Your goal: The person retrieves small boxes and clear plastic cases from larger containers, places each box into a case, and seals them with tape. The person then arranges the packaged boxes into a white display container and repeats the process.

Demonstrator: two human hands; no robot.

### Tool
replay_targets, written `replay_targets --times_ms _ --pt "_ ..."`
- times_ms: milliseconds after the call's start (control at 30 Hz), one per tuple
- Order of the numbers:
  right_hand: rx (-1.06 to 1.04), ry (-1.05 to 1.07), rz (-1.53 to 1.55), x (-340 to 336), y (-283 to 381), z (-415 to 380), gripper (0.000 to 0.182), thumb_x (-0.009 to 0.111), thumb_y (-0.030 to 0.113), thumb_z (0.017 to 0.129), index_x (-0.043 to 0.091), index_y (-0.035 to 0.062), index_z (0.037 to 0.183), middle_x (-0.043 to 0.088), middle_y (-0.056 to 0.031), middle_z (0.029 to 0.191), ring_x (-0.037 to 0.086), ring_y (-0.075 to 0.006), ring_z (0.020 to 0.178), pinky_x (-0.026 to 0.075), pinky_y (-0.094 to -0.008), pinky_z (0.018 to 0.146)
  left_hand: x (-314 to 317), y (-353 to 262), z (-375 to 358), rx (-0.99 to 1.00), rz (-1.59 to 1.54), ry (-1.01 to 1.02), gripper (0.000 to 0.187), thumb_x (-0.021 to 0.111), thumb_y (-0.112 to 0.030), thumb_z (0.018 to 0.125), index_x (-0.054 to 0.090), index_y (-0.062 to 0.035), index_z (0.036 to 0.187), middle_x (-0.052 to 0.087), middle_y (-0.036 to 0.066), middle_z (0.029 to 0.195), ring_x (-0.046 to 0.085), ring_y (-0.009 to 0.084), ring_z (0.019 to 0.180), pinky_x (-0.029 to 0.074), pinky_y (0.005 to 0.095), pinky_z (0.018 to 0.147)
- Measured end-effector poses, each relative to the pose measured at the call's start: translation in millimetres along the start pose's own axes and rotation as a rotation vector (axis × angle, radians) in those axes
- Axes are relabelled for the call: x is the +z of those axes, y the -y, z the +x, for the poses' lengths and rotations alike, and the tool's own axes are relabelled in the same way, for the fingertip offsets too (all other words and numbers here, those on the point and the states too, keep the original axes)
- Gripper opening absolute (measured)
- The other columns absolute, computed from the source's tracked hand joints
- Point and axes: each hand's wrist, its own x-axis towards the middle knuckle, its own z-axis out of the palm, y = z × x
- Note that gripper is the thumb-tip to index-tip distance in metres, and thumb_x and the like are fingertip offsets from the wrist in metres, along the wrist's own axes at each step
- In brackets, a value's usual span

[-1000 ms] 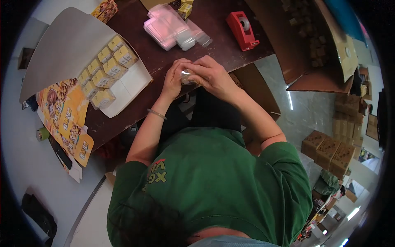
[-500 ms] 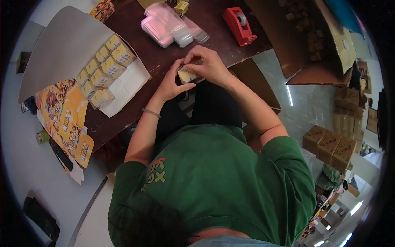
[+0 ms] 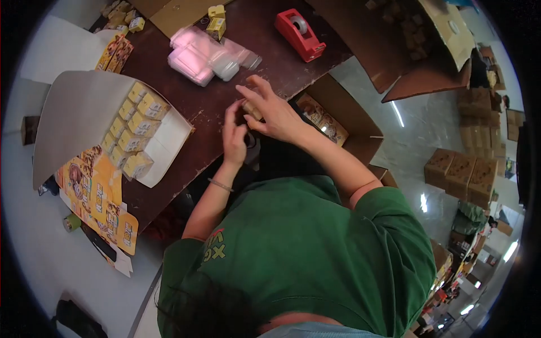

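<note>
A small yellow box (image 3: 253, 110) sits between my two hands, just past the table's near edge and over my lap. My left hand (image 3: 234, 134) has its fingers curled along the box's left side, closed on it. Over the box's right side is my right hand (image 3: 276, 115), its fingers raised and apart, the thumb close to the box's lower edge. Part of the box is hidden behind the fingers. Nearest on the table lie clear plastic sleeves (image 3: 197, 56), stacked loosely. To the left, an open white carton (image 3: 172, 141) holds rows of wrapped yellow boxes (image 3: 135, 127).
A red tape dispenser (image 3: 301, 36) stands at the back right of the dark table (image 3: 208, 118). Behind the sleeves is a loose yellow box (image 3: 216, 28). Printed orange cartons (image 3: 93, 186) lie flat at left. Open cardboard boxes (image 3: 360, 127) flank my right side.
My right hand's fingers have lifted and spread from the yellow box, and both hands sit slightly lower. The camera view has shifted, showing more of the carton at right.
</note>
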Motion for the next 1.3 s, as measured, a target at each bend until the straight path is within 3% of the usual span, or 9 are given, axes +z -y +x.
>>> replay_targets --times_ms 67,267,433,633,767,867,900,1033,1300 --pt "-0.054 0.208 0.157 -21.4 -5.7 0.7 0.081 0.074 0.015 0.077 0.033 0.0102 0.146 0.034 -0.0198 0.143 0.053 -0.0378 0.12 0.048 -0.0425 0.098 -13.0 -16.8 21.6 -0.117 0.103 0.083 0.04 0.053 -0.011 0.096 0.046 0.0 0.134 0.049 0.01 0.134 0.048 0.0196 0.127 0.037 0.0329 0.108" --pt "-0.243 0.019 -0.27 -73.6 -44.6 21.3 0.085 0.085 0.02 0.066 0.042 0.0121 0.139 0.046 -0.0153 0.135 0.047 -0.0366 0.124 0.04 -0.0452 0.105 14.0 -25.1 89.5 -0.138 0.245 0.315 0.067 0.073 -0.019 0.083 0.043 -0.0028 0.141 0.052 0.01 0.134 0.048 0.0201 0.126 0.037 0.0341 0.108" --pt "-0.092 -0.229 -0.028 -130.5 -84.4 13.0 0.049 0.079 0.03 0.077 0.063 0.0056 0.115 0.058 -0.0137 0.121 0.052 -0.0329 0.119 0.04 -0.0426 0.103 35.8 -11.1 129.0 -0.123 0.433 0.481 0.051 0.071 -0.02 0.084 0.055 -0.0033 0.129 0.058 0.008 0.125 0.053 0.0182 0.119 0.04 0.0321 0.103" --pt "0.471 -0.126 0.07 -143.6 -183.8 33.1 0.032 0.068 0.038 0.087 0.075 0.0075 0.095 0.067 -0.0113 0.107 0.06 -0.029 0.102 0.048 -0.0387 0.083 85.6 7.2 158.8 0.007 0.173 0.447 0.048 0.069 -0.021 0.083 0.054 -0.0039 0.125 0.055 0.005 0.127 0.052 0.0149 0.113 0.041 0.0291 0.098" --pt "0.322 -0.32 0.24 -129.4 -185.2 31.3 0.026 0.072 0.03 0.085 0.074 0.0032 0.087 0.067 -0.011 0.101 0.061 -0.0283 0.096 0.049 -0.0377 0.082 94.9 11.4 175.4 -0.072 0.262 0.509 0.045 0.069 -0.023 0.082 0.057 -0.0052 0.122 0.055 0.01 0.132 0.052 0.0174 0.117 0.039 0.0303 0.101" --pt "0.256 -0.479 -0.127 -123.3 -158.3 23.1 0.023 0.071 0.025 0.086 0.072 0.0029 0.092 0.06 -0.0144 0.121 0.061 -0.025 0.104 0.048 -0.0364 0.087 93.1 7.1 177.9 -0.095 0.358 0.527 0.045 0.069 -0.024 0.082 0.058 -0.0056 0.121 0.057 0.011 0.129 0.054 0.0179 0.114 0.04 0.0309 0.101" --pt "0.213 -0.605 -0.153 -120.7 -143.9 19.2 0.019 0.07 0.023 0.088 0.072 0.0047 0.095 0.066 -0.0124 0.108 0.063 -0.0205 0.095 0.049 -0.0354 0.083 92.2 8.4 178.1 -0.056 0.376 0.525 0.045 0.069 -0.025 0.082 0.058 -0.0057 0.122 0.057 0.01 0.128 0.055 0.0178 0.113 0.041 0.031 0.1" --pt "0.555 -0.481 0.495 -115.4 -139.1 -2.9 0.02 0.069 0.021 0.091 0.07 0.0014 0.09 0.065 -0.0027 0.067 0.055 -0.0109 0.057 0.045 -0.0264 0.057 90.9 14.5 182.3 0.037 0.409 0.516 0.046 0.069 -0.025 0.083 0.057 -0.0053 0.124 0.06 0.009 0.124 0.056 0.0174 0.11 0.043 0.0309 0.097" --pt "0.647 -0.327 0.442 -114.0 -169.5 -8.4 0.019 0.068 0.02 0.092 0.071 0.0011 0.087 0.064 -0.0007 0.068 0.056 -0.0062 0.062 0.045 -0.0231 0.056 97.8 9.2 160.3 -0.097 0.224 0.339 0.041 0.064 -0.017 0.089 0.055 -0.0039 0.128 0.059 0.009 0.123 0.055 0.0156 0.112 0.043 0.0288 0.097"
